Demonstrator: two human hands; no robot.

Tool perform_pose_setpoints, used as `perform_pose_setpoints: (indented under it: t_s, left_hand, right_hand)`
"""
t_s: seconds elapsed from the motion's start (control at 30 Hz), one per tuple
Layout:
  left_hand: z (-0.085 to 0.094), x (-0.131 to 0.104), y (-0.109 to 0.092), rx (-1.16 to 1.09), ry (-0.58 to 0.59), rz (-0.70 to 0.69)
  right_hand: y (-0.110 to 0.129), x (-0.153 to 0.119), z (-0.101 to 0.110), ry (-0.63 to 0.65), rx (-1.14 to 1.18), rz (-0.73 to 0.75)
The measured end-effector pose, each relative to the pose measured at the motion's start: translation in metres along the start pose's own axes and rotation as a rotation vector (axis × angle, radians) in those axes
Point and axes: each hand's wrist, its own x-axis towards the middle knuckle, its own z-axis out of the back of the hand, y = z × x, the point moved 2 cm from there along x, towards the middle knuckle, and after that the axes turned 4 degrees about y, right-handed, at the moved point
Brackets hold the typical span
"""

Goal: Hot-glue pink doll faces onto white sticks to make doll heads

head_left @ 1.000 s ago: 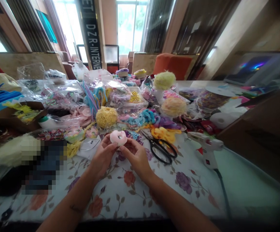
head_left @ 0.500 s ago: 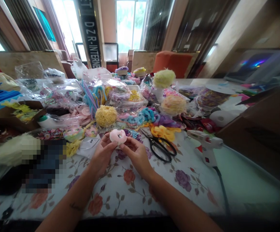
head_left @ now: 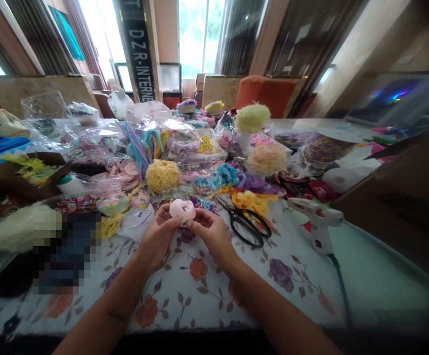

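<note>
from where i stand, the person's bare left hand [head_left: 159, 234] and bare right hand [head_left: 212, 235] meet over the white tablecloth printed with orange and purple flowers [head_left: 218, 278]. between them is a small, pale pink, rounded piece with an eye drawn on it [head_left: 184, 209]; the fingers of both hands are closed on it, the left gripping one side and the right the other, thumbs at its lower edge. just behind the right fingers lies a patch of purple and blue bits [head_left: 204, 203]. a crumpled white sheet [head_left: 136, 225] rests beside the left hand. to the right, near that hand, lie the black-handled metal scissors [head_left: 249, 229], with a tangle of bright yellow soft strips [head_left: 253, 202] at their far side. farther right sits a white glue gun with a dark cord [head_left: 320, 222]. beyond the hands is a fluffy yellow ball [head_left: 162, 176], and a dark brown box [head_left: 403, 202] stands at the right edge.
</note>
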Motion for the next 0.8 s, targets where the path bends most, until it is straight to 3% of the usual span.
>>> perform_pose_setpoints:
  t_s: [0.4, 0.63, 0.8]
  left_hand:
    - [-0.0015, 0.0005, 0.0005, -0.006, 0.006, 0.031]
    - [0.0022, 0.0016, 0.0074, 0.022, 0.096, 0.023]
    - [0.0063, 0.0017, 0.0094, 0.120, 0.007, -0.013]
  right_hand:
    - [-0.0005, 0.0011, 0.0026, 0.002, -0.065, 0.024]
    - [-0.0041, 0.0032, 0.0026, -0.042, -0.083, 0.022]
    - [-0.0048, 0.0010, -0.0004, -0.023, -0.111, 0.039]
